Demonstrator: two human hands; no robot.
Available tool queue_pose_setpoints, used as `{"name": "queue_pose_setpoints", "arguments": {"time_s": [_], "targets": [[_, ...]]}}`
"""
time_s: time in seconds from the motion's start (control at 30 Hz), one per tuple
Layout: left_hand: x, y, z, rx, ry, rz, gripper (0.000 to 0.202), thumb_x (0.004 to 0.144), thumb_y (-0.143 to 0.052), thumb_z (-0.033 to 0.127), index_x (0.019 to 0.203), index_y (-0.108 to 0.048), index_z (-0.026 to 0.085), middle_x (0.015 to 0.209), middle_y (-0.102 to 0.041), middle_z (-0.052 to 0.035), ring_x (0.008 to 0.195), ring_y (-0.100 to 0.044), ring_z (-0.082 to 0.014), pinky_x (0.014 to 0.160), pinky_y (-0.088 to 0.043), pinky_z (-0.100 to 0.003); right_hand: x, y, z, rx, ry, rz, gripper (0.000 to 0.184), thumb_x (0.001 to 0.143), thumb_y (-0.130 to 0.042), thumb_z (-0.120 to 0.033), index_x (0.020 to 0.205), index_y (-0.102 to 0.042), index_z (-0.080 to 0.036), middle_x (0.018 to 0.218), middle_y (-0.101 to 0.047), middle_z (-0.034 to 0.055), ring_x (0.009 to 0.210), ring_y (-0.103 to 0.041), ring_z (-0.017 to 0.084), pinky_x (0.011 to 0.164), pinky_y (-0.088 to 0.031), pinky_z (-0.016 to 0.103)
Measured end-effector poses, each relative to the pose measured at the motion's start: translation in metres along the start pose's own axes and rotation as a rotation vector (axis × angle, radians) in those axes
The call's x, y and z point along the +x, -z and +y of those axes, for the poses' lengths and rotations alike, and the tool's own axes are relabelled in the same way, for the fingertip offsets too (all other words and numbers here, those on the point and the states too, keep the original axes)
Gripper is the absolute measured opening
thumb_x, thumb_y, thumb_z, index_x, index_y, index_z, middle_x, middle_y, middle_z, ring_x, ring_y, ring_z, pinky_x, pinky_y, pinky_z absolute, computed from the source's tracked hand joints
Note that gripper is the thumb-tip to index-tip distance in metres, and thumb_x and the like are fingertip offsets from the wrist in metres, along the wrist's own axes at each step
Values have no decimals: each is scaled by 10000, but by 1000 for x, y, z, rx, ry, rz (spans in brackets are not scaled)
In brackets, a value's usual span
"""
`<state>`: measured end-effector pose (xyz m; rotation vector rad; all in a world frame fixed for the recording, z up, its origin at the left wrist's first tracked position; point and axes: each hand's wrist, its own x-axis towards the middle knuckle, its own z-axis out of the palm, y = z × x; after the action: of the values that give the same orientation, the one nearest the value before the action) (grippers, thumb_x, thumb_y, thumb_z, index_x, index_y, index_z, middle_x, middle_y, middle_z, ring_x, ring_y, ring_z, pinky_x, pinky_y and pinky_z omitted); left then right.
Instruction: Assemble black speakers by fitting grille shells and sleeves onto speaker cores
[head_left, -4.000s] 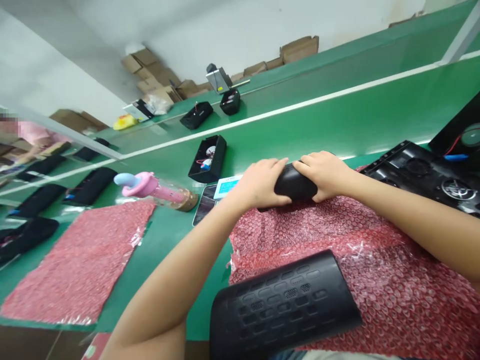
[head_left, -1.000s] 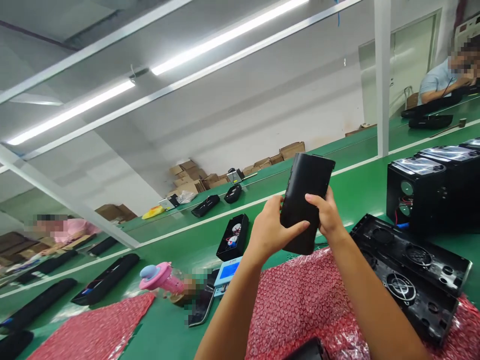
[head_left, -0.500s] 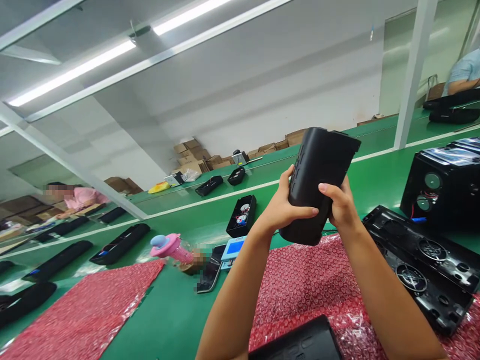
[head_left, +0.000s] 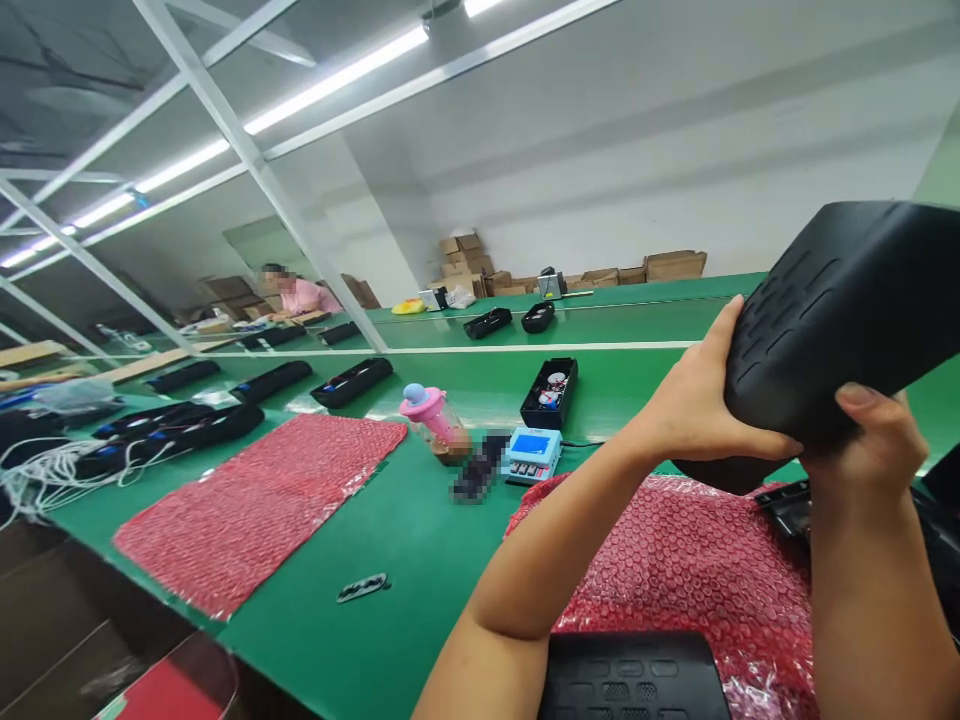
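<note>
A black plastic housing (head_left: 847,310) with rounded edges and slot-shaped dents is held up, tilted, at the right. My left hand (head_left: 697,400) grips its left side, thumb along the lower edge. From below and the right, my right hand (head_left: 870,440) clasps it with the thumb on the near face; its other fingers are mostly hidden. Under my arms, red bubble wrap (head_left: 675,550) covers the table. A second black housing (head_left: 630,680) with slots and perforated patches lies on it at the bottom edge. More black parts (head_left: 787,505) are partly hidden behind my right forearm.
Left of the bubble wrap stand a blue device with a screen (head_left: 534,455) and a pink-lidded bottle (head_left: 435,420). Behind is an open black box (head_left: 550,390) with round parts. A small slotted plate (head_left: 363,587) lies in front. White cables (head_left: 60,470) and a person in pink (head_left: 300,295) are leftward.
The view has swung left. The held housing now appears larger and farther right, with both hands still on it. The small slotted plate and the white cables have come into view.
</note>
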<state>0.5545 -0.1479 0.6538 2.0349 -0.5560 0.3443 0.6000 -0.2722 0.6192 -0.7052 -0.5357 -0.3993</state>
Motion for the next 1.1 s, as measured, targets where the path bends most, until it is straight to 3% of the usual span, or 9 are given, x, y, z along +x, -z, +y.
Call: {"name": "queue_pose_setpoints", "arguments": {"time_s": [0.13, 0.33, 0.63, 1.1], "targets": [[-1, 3, -2, 6, 6, -15, 1234, 546, -817, 417, 1478, -27, 247, 1460, -305, -90, 1316, -333, -332, 1080, -309, -489, 0, -3, 2, -22, 69, -36, 349, 518, -606, -207, 858, -684, -226, 911, -666, 42, 953, -620, 318, 899, -467, 539], [1, 3, -6, -18, 1, -5, 1217, 539, -814, 395, 1474, -44, 274, 1441, -331, -77, 1300, -353, -332, 1073, -318, -494, -2, -4, 3, -33, 33, 8, 384, 517, -601, -204, 892, -677, -232, 927, -657, 30, 996, -602, 304, 904, -473, 514], [2, 3, -6, -8, -12, 0, 1211, 546, -811, 379, 1474, -44, 245, 1438, -338, -93, 1289, -358, -332, 1063, -322, -488, -1, -2, 5, -25, 56, -30, 291, 543, -606, -207, 822, -682, -237, 999, -647, 9, 999, -602, 282, 947, -443, 491], [2, 3, -4, -25, 43, 12, 1233, 529, -818, 341, 1481, -43, 231, 1422, -368, -101, 1271, -402, -314, 1060, -342, -462, 0, -3, 7, 3, 38, 1, 399, 531, -634, -198, 928, -651, -228, 923, -658, 13, 911, -619, 259, 895, -487, 473]]}}
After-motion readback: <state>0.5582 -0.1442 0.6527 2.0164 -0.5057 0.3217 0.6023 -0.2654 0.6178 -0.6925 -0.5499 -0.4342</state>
